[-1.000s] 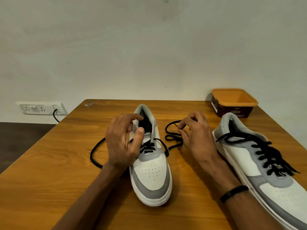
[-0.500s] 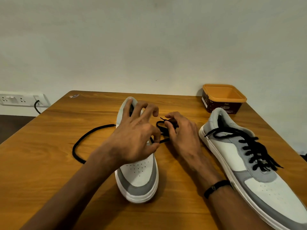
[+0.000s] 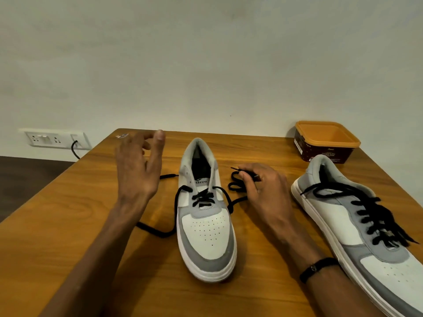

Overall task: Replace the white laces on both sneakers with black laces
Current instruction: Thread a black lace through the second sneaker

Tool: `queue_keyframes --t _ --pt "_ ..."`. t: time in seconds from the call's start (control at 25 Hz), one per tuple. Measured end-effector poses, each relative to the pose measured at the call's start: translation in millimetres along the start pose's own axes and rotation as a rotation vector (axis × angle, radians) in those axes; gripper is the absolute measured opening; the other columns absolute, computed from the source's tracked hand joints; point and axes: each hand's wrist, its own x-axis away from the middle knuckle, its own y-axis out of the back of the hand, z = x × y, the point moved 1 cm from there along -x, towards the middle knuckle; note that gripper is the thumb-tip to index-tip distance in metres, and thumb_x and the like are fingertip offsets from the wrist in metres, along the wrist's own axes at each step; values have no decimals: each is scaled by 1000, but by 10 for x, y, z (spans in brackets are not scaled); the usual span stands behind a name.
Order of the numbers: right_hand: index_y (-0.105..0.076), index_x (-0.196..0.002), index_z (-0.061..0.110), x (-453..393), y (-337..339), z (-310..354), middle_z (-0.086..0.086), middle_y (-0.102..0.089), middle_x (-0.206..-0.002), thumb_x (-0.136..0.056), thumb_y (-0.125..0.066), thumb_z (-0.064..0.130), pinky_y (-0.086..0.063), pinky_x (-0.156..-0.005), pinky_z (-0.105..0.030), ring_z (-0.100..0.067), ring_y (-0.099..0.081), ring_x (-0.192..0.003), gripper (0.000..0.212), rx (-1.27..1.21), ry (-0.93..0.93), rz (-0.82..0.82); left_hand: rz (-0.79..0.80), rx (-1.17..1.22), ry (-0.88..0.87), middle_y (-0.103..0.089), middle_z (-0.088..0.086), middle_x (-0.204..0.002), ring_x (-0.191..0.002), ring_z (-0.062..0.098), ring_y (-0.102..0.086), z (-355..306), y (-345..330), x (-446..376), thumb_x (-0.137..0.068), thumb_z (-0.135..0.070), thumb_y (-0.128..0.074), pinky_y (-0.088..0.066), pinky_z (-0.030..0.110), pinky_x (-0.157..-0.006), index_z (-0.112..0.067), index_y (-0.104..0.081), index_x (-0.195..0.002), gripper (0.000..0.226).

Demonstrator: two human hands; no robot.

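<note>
A white and grey sneaker stands mid-table, toe toward me, with a black lace threaded only through its lowest eyelets. One loose end trails left across the wood, the other coils to the right. My right hand pinches that right end near its tip, beside the shoe. My left hand hovers left of the shoe, fingers relaxed and spread, holding nothing. A second sneaker at the right is fully laced in black.
The wooden table meets a plain wall. An orange-rimmed brown tub stands at the back right corner. A wall socket with a black cable sits left of the table. A small sticker lies near the far left edge.
My left hand has lifted off the middle sneaker and moved left, opening up. My right hand keeps hold of the lace end beside the shoe.
</note>
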Motion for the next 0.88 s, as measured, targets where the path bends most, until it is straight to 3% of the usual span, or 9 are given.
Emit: queue_keyframes --t 0.04,0.12,0.24,0.32,0.44,0.56,0.68,0.88 --pt "-76 -120 19 10 -4 35 7 -76 -112 -100 -70 18 -56 -89 -16 2 -65 -101 20 -15 13 -2 46 33 22 -62 -3 -83 -80 6 -60 1 -5 32 -109 -56 -44 -52 29 -70 -20 -66 -121 44" --pt "-74 -113 19 -2 10 169 8 -73 -104 -101 -69 21 -57 -82 -20 -2 -67 -95 13 -86 25 -22 171 128 88 -59 -4 -72 -65 1 -57 -63 -30 82 -103 -58 -51 -42 14 -56 -23 -64 -126 44" --pt "-74 -114 19 -69 51 487 9 -71 -105 -101 -70 21 -55 -80 -14 -2 -66 -97 15 -211 72 -47 387 97 151 -58 -7 -76 -63 3 -53 -130 -118 229 -89 -70 -60 -43 21 -60 -33 -62 -121 48" --pt "-75 -121 19 -82 -12 645 11 -69 -112 -101 -69 20 -53 -84 -11 3 -64 -104 21 -217 119 3 432 38 127 -52 -10 -79 -64 4 -48 -133 -140 381 -83 -70 -69 -42 26 -58 -38 -56 -124 54" --pt "-75 -118 21 14 -220 723 11 -66 -110 -101 -68 20 -56 -86 -20 -1 -63 -104 19 -190 91 121 340 160 198 -58 -5 -89 -65 13 -57 -146 -123 636 -83 -55 -78 -52 33 -54 -38 -49 -129 57" --pt "-74 -111 20 105 -283 695 10 -65 -103 -101 -68 21 -57 -84 -32 -5 -62 -98 12 -157 91 145 126 138 204 -65 -11 -91 -68 11 -62 -218 -155 809 -83 -48 -78 -56 34 -60 -34 -61 -105 32" --pt "-72 -106 19 159 -243 691 10 -63 -100 -101 -66 20 -55 -82 -34 -5 -61 -96 8 -160 85 151 -11 122 131 -68 -14 -79 -69 11 -65 -255 -192 880 -84 -36 -82 -57 39 -61 -28 -70 -85 15" --pt "-71 -102 22 219 -250 744 13 -59 -97 -101 -64 22 -53 -77 -27 -3 -59 -91 7 -131 86 193 -96 206 114 -73 -13 -82 -73 14 -72 -260 -206 940 -84 -22 -87 -62 37 -64 -21 -77 -95 15"
